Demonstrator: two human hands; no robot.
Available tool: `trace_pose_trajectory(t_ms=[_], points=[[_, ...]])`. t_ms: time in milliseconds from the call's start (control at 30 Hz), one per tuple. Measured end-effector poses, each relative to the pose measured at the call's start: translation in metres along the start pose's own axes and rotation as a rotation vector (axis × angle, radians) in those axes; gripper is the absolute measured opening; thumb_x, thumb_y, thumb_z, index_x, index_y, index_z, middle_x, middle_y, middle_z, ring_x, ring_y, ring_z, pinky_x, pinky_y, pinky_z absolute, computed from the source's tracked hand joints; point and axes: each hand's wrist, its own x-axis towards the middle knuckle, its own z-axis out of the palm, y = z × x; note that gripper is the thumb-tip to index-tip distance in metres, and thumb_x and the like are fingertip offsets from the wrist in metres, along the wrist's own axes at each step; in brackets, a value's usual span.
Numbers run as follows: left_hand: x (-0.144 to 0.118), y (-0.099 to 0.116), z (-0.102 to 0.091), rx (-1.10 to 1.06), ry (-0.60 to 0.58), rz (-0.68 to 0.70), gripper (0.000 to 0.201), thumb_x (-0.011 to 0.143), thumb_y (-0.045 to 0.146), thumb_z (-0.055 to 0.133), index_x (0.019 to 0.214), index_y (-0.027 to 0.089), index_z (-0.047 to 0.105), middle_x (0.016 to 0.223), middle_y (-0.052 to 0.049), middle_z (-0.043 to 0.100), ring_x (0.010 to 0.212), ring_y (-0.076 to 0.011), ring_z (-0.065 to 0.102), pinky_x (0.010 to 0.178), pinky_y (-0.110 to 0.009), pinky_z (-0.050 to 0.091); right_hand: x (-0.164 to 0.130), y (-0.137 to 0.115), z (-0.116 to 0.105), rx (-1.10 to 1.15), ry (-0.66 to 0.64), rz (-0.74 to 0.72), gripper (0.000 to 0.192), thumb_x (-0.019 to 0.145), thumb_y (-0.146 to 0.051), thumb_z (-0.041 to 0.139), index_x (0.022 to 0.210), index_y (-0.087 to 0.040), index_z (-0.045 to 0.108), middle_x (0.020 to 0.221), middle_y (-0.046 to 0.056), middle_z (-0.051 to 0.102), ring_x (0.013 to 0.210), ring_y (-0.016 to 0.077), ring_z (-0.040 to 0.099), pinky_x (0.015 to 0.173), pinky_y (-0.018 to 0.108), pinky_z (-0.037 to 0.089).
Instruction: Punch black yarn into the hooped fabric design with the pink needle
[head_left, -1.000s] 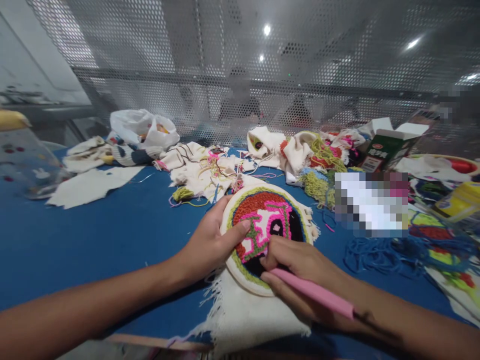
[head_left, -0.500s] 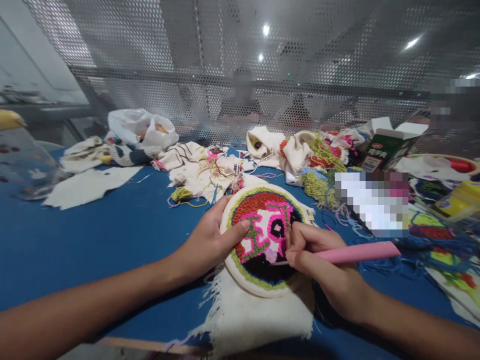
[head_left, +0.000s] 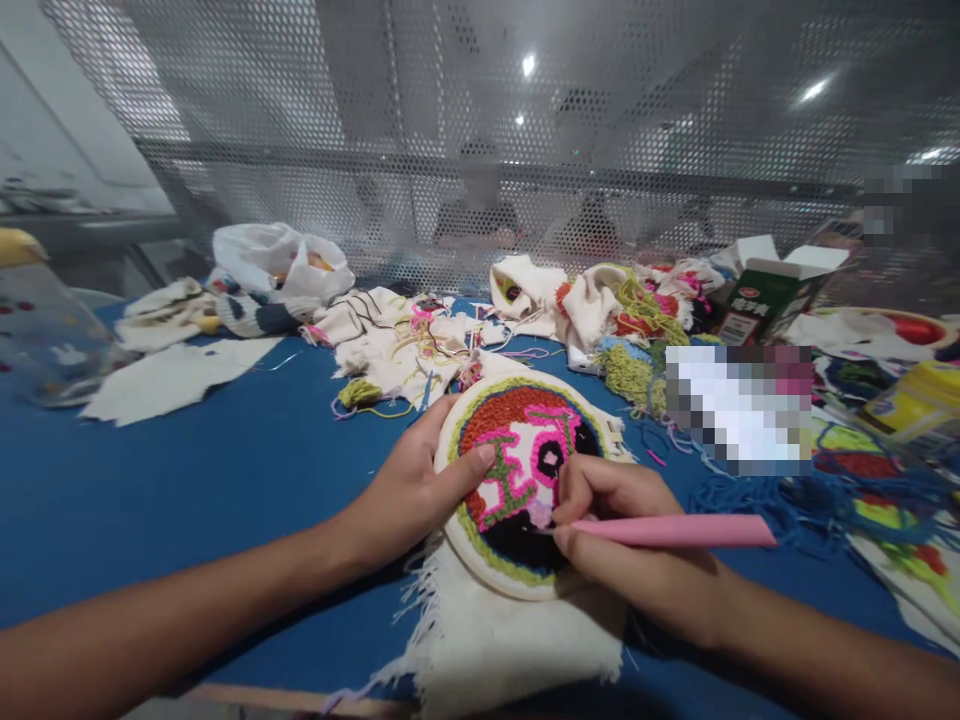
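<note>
We work at a blue table [head_left: 187, 480] crowded along its far side with cloth scraps [head_left: 397, 340], a white bag [head_left: 281, 262], tangles of yarn [head_left: 637, 370] and a green carton [head_left: 757, 295]; more loose blue yarn [head_left: 750, 495] trails on the right. A mesh screen [head_left: 480, 150] stands behind it all.

In front of us lies the hoop [head_left: 450, 440], with its white cloth [head_left: 495, 640] spilling toward us in a frayed edge. Most of the round inside the hoop is already filled with loops: a red-brown patch at the top, a green ring near the rim, pink outlines, black at the bottom and right. A small whitish area near the middle looks unfilled, so we judge the piece well along, with only the centre and perhaps some touching up left. How dense the loops are we cannot tell.

Our left hand [head_left: 409, 490] grips the hoop's left rim, the thumb laid on the stitched face and the fingers curled under the edge. Our right hand [head_left: 622, 540] is closed round the pink needle [head_left: 675, 530], held like a pen, its handle pointing right and its tip down at the middle of the design, just beside the pale patch. The tip itself is hidden by our fingers.
</note>
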Motion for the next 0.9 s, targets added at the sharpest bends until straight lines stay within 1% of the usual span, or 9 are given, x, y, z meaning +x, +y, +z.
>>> trace_pose_trajectory(t_ms=[133, 267, 333, 433, 500, 567, 733, 833, 900], points=[[-0.0010, 0.0004, -0.0009, 0.015, 0.008, -0.017, 0.042, 0.077, 0.031, 0.060, 0.113, 0.015, 0.044, 0.104, -0.007, 0.062, 0.086, -0.0176, 0.058, 0.076, -0.028, 0.048, 0.0005, 0.0016, 0.0009, 0.077, 0.071, 0.027, 0.010, 0.062, -0.014, 0.049, 0.057, -0.018, 0.042, 0.058, -0.004, 0.044, 0.056, 0.0098, 0.038, 0.050, 0.021, 0.029], [-0.0015, 0.0012, -0.0005, 0.027, 0.014, -0.030, 0.043, 0.077, 0.032, 0.060, 0.112, 0.014, 0.044, 0.104, -0.009, 0.062, 0.088, -0.0203, 0.059, 0.076, -0.030, 0.049, 0.0005, 0.0011, -0.0001, 0.108, 0.075, 0.023, 0.010, 0.062, -0.013, 0.051, 0.059, -0.018, 0.043, 0.059, -0.004, 0.044, 0.055, 0.0091, 0.038, 0.048, 0.020, 0.028], [-0.0012, 0.0019, 0.0001, 0.024, 0.014, -0.041, 0.043, 0.077, 0.033, 0.060, 0.112, 0.014, 0.044, 0.104, -0.009, 0.062, 0.088, -0.0213, 0.060, 0.075, -0.031, 0.049, -0.0003, 0.0001, -0.0010, 0.086, 0.045, 0.006, 0.010, 0.065, -0.013, 0.052, 0.061, -0.018, 0.043, 0.060, -0.004, 0.044, 0.055, 0.0090, 0.038, 0.047, 0.020, 0.028], [-0.0003, 0.0032, 0.0009, 0.035, 0.015, -0.044, 0.044, 0.076, 0.033, 0.060, 0.112, 0.014, 0.044, 0.104, -0.010, 0.062, 0.087, -0.0217, 0.060, 0.074, -0.031, 0.049, -0.0018, -0.0010, -0.0022, 0.006, -0.006, -0.044, 0.015, 0.076, -0.021, 0.050, 0.064, -0.018, 0.042, 0.061, -0.003, 0.043, 0.055, 0.0090, 0.038, 0.048, 0.020, 0.029], [0.0002, 0.0039, 0.0011, 0.042, 0.019, -0.044, 0.044, 0.076, 0.032, 0.060, 0.111, 0.013, 0.044, 0.104, -0.010, 0.062, 0.088, -0.0217, 0.060, 0.076, -0.031, 0.049, -0.0020, -0.0011, -0.0026, -0.038, -0.030, -0.044, 0.022, 0.083, -0.029, 0.048, 0.065, -0.018, 0.042, 0.060, -0.004, 0.043, 0.055, 0.0087, 0.038, 0.049, 0.020, 0.029], [0.0004, 0.0040, 0.0010, 0.044, 0.018, -0.040, 0.044, 0.076, 0.031, 0.060, 0.112, 0.012, 0.043, 0.104, -0.011, 0.061, 0.090, -0.0214, 0.059, 0.078, -0.030, 0.048, -0.0011, -0.0010, -0.0025, -0.034, -0.036, -0.020, 0.023, 0.084, -0.030, 0.047, 0.065, -0.018, 0.042, 0.061, -0.004, 0.043, 0.055, 0.0080, 0.037, 0.049, 0.019, 0.029], [0.0001, 0.0016, 0.0001, 0.047, 0.010, -0.028, 0.044, 0.076, 0.032, 0.060, 0.112, 0.013, 0.045, 0.106, -0.010, 0.061, 0.092, -0.0217, 0.058, 0.079, -0.031, 0.048, 0.0044, -0.0023, -0.0004, 0.107, -0.037, 0.076, 0.009, 0.076, -0.020, 0.052, 0.070, -0.017, 0.046, 0.056, -0.006, 0.040, 0.048, 0.0059, 0.033, 0.043, 0.017, 0.025], [0.0004, 0.0011, -0.0002, 0.037, 0.009, -0.037, 0.044, 0.076, 0.034, 0.060, 0.112, 0.014, 0.044, 0.106, -0.010, 0.061, 0.091, -0.0222, 0.059, 0.078, -0.032, 0.049, 0.0058, -0.0019, 0.0006, 0.146, -0.024, 0.098, 0.010, 0.069, -0.016, 0.054, 0.066, -0.017, 0.044, 0.057, -0.006, 0.041, 0.049, 0.0056, 0.033, 0.043, 0.017, 0.025], [0.0006, 0.0016, -0.0004, 0.046, 0.009, -0.039, 0.045, 0.076, 0.033, 0.060, 0.112, 0.013, 0.044, 0.104, -0.010, 0.062, 0.089, -0.0218, 0.059, 0.078, -0.032, 0.049, 0.0056, -0.0002, 0.0006, 0.166, -0.014, 0.091, 0.013, 0.067, -0.017, 0.054, 0.062, -0.017, 0.043, 0.059, -0.004, 0.043, 0.051, 0.0061, 0.034, 0.044, 0.018, 0.025]])
